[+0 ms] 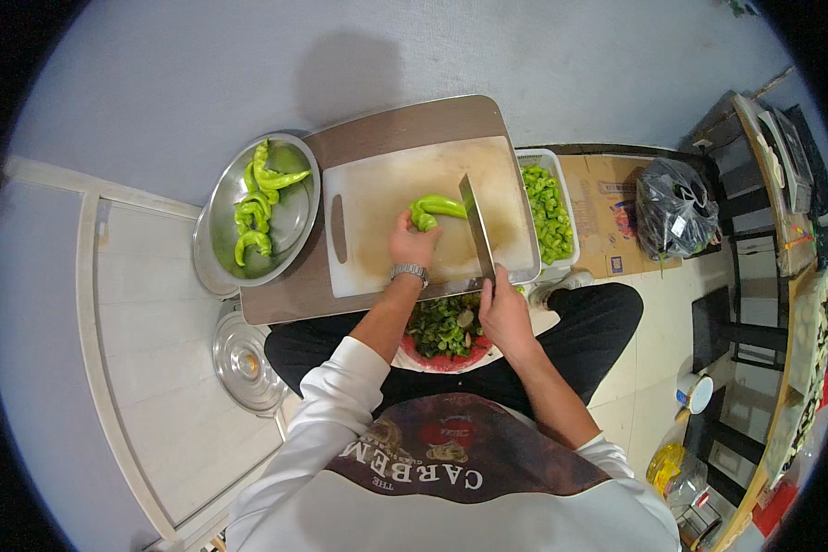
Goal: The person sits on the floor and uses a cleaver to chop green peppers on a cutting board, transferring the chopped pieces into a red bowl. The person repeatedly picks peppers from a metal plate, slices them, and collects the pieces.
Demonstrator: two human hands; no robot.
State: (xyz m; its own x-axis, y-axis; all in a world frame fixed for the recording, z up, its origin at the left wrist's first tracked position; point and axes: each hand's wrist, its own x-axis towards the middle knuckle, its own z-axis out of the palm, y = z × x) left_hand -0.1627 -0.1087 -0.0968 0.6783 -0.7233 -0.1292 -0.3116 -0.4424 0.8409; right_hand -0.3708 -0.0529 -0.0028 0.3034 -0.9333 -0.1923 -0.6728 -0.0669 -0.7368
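My left hand (414, 243) holds a curved green pepper (440, 205) against a stained white plastic cutting board (366, 276). In my right hand (505, 309) is the handle of a cleaver (478, 228). Its blade stands on edge at the pepper's right end; whether it touches the pepper I cannot tell. Several whole green peppers (254, 210) lie in a steel bowl (295, 231) left of the board. Cut green pepper pieces (548, 214) fill a white plastic basket (570, 207) at the board's right.
The board rests on a small brown table (283, 298). Below its near edge, between my knees, a red-lined container (441, 363) holds green scraps. A glass lid (246, 363) is at the lower left. Flattened cardboard (597, 207) and a black plastic bag (673, 207) lie to the right, beside a shelf (776, 414).
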